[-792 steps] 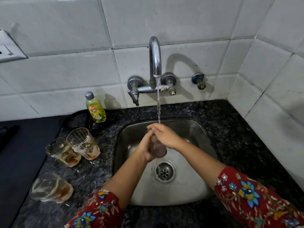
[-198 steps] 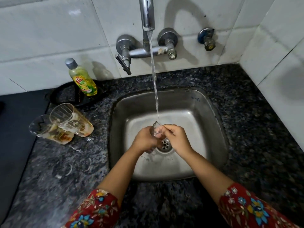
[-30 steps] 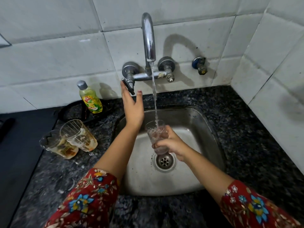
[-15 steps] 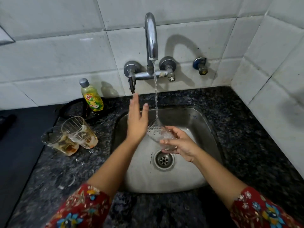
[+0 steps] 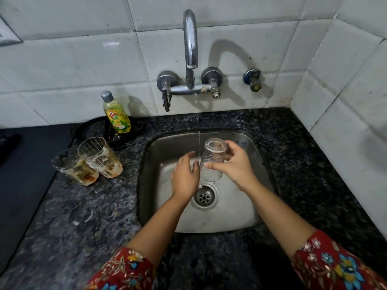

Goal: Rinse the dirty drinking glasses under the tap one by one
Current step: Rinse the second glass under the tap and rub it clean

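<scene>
Here, with the wet glass pinched mid-wall by the right hand over the sink and the left hand loosely spread alongside, treat as light, rigid, slick and breakable; grip around the body, not the rim.

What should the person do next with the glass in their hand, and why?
Probably set the clear glass down on the granite counter right of the sink. The right hand grips it over the basin, mouth seemingly downward and looking clean, and only a thin trickle falls from the tap. Two dirty glasses wait on the left.
</scene>
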The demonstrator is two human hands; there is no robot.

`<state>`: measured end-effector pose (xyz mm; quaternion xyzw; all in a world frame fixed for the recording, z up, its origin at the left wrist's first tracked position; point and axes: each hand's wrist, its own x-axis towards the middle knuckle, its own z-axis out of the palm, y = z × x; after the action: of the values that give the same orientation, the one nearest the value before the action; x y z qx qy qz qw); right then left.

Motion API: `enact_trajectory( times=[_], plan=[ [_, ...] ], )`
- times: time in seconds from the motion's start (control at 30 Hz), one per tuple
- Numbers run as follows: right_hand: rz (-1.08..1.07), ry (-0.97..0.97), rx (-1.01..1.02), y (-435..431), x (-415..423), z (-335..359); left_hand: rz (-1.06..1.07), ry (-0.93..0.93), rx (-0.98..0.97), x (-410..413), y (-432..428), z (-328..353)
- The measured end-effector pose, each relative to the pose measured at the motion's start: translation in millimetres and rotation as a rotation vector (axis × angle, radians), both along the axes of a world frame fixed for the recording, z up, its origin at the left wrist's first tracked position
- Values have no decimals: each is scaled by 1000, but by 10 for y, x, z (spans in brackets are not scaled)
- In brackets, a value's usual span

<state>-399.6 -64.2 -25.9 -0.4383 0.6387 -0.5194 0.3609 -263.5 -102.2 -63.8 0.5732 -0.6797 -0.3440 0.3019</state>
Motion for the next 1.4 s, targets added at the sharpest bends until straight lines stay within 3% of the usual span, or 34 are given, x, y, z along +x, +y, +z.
enact_trajectory(
  times=[0.23, 0.4, 0.6, 0.7, 0.83, 0.97, 1.13, 1.4],
  plan=[
    [4, 388, -137, 33, 9, 224, -18, -143, -82, 69, 127, 120],
    [6, 435, -122, 62, -15, 178, 2, -177, -83, 130, 203, 200],
    [-8, 330, -67, 45, -25, 41, 17, -140, -64, 187, 286, 214],
    [-27, 41, -23, 19, 46, 74, 59, -6, -24, 275, 258, 251],
    [-3, -695, 117, -97, 385, 338, 184, 497, 91, 591, 108, 465],
    [81, -1104, 194, -362, 1008, 615, 297, 842, 87, 1171, -86, 821],
    [210, -1288, 267, -783, 2203, 885, 361, 922, 3, 2377, -386, 1092],
    [236, -1316, 331, -1566, 4156, 1043, 477, 783, -21, 4409, -852, 1234]
  ],
)
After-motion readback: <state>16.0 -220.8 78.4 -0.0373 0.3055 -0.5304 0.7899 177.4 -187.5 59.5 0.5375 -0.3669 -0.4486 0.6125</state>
